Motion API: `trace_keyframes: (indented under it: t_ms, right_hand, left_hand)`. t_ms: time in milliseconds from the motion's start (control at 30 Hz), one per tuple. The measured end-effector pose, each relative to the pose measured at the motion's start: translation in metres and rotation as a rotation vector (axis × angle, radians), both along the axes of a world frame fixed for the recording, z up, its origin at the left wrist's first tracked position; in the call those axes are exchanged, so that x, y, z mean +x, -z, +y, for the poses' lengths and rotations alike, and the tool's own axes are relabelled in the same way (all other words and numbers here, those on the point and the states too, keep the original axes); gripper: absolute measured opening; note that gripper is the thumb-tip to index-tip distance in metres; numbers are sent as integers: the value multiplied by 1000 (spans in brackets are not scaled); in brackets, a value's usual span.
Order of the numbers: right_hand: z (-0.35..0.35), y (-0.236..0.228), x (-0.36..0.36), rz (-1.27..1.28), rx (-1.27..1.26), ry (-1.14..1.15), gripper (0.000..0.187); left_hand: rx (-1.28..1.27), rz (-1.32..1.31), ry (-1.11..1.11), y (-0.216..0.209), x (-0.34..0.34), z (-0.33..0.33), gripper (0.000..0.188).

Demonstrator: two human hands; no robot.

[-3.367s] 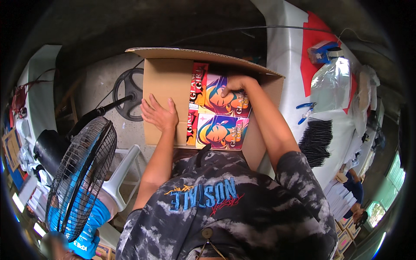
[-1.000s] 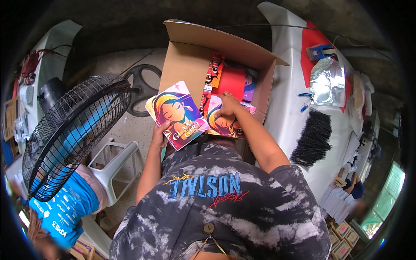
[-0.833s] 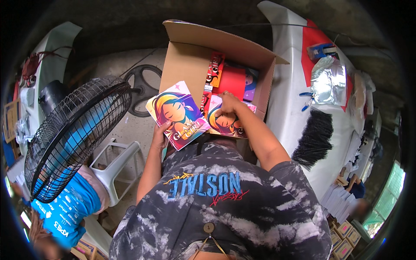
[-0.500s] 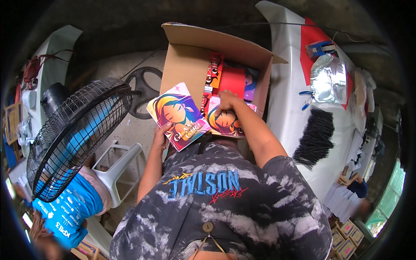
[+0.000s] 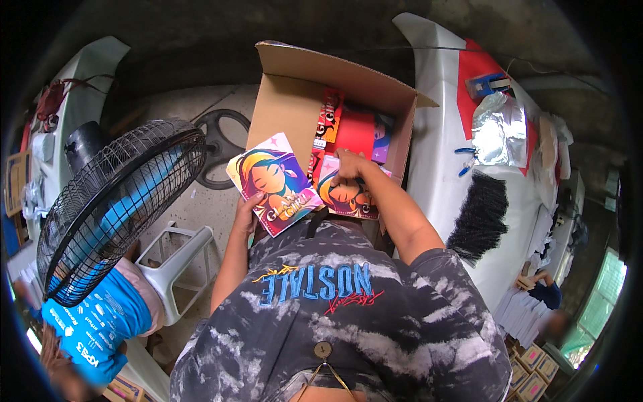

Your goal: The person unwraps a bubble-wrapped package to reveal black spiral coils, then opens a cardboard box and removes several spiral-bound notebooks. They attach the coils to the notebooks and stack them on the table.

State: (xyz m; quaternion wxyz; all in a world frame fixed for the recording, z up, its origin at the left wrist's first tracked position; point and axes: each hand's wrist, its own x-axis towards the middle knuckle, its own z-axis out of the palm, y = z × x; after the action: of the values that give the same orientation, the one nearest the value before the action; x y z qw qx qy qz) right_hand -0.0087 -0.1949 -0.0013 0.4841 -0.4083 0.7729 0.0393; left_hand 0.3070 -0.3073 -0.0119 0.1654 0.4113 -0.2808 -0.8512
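My left hand [image 5: 250,209] grips a flat printed box [image 5: 273,179] by its lower left edge, thumb on the front. Its cover shows a woman's head with flowing yellow and purple hair. My right hand [image 5: 352,165] reaches into an open cardboard carton [image 5: 287,100], its fingers curled at the top edge of a matching printed box [image 5: 345,195]; the fingertips are partly hidden. Farther inside stand more such boxes on edge, with a red spine [image 5: 329,115], a plain red face [image 5: 355,131] and a purple side [image 5: 382,137] showing.
A black fan [image 5: 124,208] stands close on my left, beside a white plastic stool [image 5: 175,268] and a person in a blue shirt [image 5: 90,328]. On the right, a white-covered table [image 5: 435,167] bears black bristly strips [image 5: 479,218], silver foil [image 5: 501,130], blue-handled cutters [image 5: 465,161] and a tape dispenser [image 5: 487,85].
The view has shifted slightly. My left hand still holds its printed box, and my right hand stays in the carton at nearly the same spot.
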Motion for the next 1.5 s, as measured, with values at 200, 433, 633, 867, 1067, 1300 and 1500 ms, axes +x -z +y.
trace_keyframes:
  t_ms: [200,433,633,867,1067,1300,1500]
  right_hand:
    - [-4,-6,0,-9,23,-16,102]
    - [-13,7,-11,-172,180,2,99]
    - [-18,2,-9,-49,209,-116,91]
    - [19,23,-36,-148,8,-32,87]
    - [23,-24,-28,-149,-83,-28,78]
    - [67,-126,-48,49,-612,3,68]
    - [129,-233,-34,-269,-1027,780,51]
  left_hand:
    - [-30,3,14,-4,-2,0,48]
    - [-29,-4,16,-7,-5,0,47]
    - [-16,13,-4,-5,-5,0,50]
    - [30,28,35,-5,-11,-1,51]
    - [62,104,6,-2,-10,3,48]
    - [182,140,137,4,13,-16,42]
    - [258,192,275,-17,12,-47,55]
